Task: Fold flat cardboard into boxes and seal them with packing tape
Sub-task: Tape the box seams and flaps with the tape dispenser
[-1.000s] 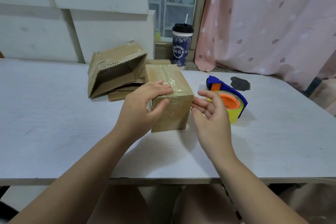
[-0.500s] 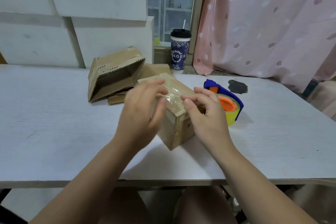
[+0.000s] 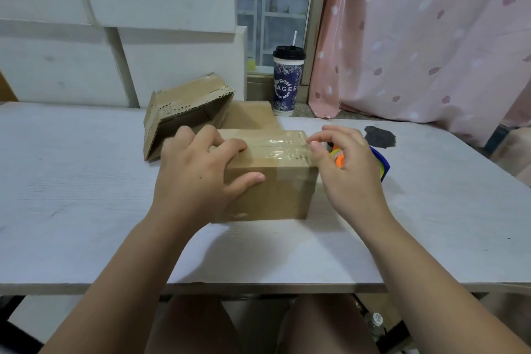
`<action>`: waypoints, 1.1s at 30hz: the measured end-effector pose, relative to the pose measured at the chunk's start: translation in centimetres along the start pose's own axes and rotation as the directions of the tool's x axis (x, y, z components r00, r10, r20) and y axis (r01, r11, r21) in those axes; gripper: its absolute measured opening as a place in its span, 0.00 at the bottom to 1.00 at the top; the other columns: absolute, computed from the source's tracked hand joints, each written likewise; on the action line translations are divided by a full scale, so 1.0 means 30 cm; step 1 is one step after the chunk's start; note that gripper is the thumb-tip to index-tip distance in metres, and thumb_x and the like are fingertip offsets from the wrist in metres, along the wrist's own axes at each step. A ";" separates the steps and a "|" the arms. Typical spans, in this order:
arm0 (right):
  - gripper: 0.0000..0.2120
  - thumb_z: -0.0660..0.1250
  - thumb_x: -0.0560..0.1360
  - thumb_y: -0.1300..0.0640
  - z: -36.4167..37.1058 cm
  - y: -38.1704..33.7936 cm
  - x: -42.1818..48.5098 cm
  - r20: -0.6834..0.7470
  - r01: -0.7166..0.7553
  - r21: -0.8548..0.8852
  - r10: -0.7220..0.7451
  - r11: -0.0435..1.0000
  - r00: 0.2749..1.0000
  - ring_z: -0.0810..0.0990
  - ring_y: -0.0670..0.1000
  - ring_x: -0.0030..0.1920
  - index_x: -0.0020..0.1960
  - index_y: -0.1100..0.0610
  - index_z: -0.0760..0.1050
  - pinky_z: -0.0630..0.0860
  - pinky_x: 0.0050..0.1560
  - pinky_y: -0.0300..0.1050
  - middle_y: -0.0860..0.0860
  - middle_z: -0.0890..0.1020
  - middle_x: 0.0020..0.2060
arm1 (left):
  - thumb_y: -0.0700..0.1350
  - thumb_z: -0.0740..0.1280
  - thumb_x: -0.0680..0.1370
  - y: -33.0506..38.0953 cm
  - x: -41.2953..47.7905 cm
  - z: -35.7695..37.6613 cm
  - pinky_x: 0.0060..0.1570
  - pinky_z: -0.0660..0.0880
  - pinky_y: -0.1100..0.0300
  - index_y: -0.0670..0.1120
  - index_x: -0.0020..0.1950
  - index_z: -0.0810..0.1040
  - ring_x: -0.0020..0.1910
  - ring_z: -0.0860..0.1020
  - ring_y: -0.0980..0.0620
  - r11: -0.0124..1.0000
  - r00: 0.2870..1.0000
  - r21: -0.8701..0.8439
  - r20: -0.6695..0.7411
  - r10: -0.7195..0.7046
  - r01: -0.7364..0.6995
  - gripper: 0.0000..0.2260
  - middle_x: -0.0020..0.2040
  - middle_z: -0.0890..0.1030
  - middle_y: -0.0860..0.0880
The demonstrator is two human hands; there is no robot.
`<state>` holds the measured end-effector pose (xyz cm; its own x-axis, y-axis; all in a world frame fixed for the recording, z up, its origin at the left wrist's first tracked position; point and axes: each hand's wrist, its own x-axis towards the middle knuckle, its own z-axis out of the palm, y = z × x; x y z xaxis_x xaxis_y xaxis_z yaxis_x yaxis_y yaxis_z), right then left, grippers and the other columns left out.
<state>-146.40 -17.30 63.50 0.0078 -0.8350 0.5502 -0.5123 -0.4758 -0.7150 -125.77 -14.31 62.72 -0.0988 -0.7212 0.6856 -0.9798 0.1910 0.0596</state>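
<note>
A small brown cardboard box (image 3: pixel 275 190) stands on the white table (image 3: pixel 71 195), with clear packing tape (image 3: pixel 275 146) running across its top. My left hand (image 3: pixel 198 172) grips its left end, fingers over the top and thumb on the front face. My right hand (image 3: pixel 347 172) is at the box's right end, fingertips touching the tape at the top right corner. Behind my right hand lies the tape dispenser (image 3: pixel 379 164), blue with an orange hub and yellow roll, mostly hidden.
An opened cardboard box (image 3: pixel 186 112) lies tilted on its side behind, on flat cardboard (image 3: pixel 250 115). A dark paper cup with a lid and straw (image 3: pixel 287 80) stands at the table's far edge. A dark patch (image 3: pixel 379 136) marks the table. A pink curtain (image 3: pixel 431 37) hangs at the right.
The box was tipped up and turned in both hands; now it sits flat with its long side facing me. My right hand moved from beside the box onto its right end.
</note>
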 end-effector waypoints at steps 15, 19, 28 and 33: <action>0.26 0.65 0.72 0.61 -0.110 0.310 0.168 0.029 -0.408 -0.403 0.457 0.819 0.889 0.75 0.57 0.58 0.68 0.46 0.68 0.71 0.51 0.47 0.53 0.77 0.61 | 0.75 0.48 0.66 -0.027 0.039 -0.119 0.46 0.66 0.66 0.64 0.57 0.78 0.53 0.69 0.62 0.965 0.938 -0.258 0.343 0.053 0.040 0.30 0.56 0.69 0.64; 0.31 0.67 0.70 0.62 -0.144 0.306 0.199 0.066 -0.403 -0.445 0.477 0.800 0.876 0.76 0.57 0.56 0.71 0.47 0.66 0.74 0.55 0.49 0.55 0.77 0.60 | 0.74 0.40 0.72 -0.007 0.022 -0.078 0.47 0.59 0.56 0.57 0.56 0.79 0.46 0.66 0.54 0.953 0.963 -0.285 0.216 0.164 -0.098 0.35 0.52 0.73 0.57; 0.08 0.63 0.72 0.66 -0.178 0.265 0.196 0.262 -0.515 -0.424 0.646 0.745 0.717 0.80 0.57 0.37 0.50 0.61 0.75 0.78 0.31 0.44 0.60 0.79 0.42 | 0.78 0.59 0.56 0.001 0.007 -0.053 0.63 0.56 0.64 0.76 0.63 0.53 0.67 0.55 0.67 0.904 0.845 -0.425 0.495 0.204 0.031 0.37 0.64 0.49 0.80; 0.10 0.63 0.73 0.66 -0.187 0.276 0.146 0.295 -0.693 -0.071 0.679 0.717 0.672 0.83 0.61 0.40 0.55 0.62 0.72 0.81 0.33 0.49 0.62 0.80 0.47 | 0.78 0.61 0.56 0.006 -0.004 -0.042 0.67 0.64 0.56 0.63 0.72 0.59 0.70 0.61 0.60 0.905 0.899 -0.426 0.405 0.170 0.021 0.47 0.71 0.60 0.67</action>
<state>-155.42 -23.35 62.42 -0.0893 -0.9660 -0.2427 -0.4337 0.2570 -0.8636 -125.73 -13.35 63.55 -0.3254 -0.8851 0.3327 -0.8142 0.4412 0.3773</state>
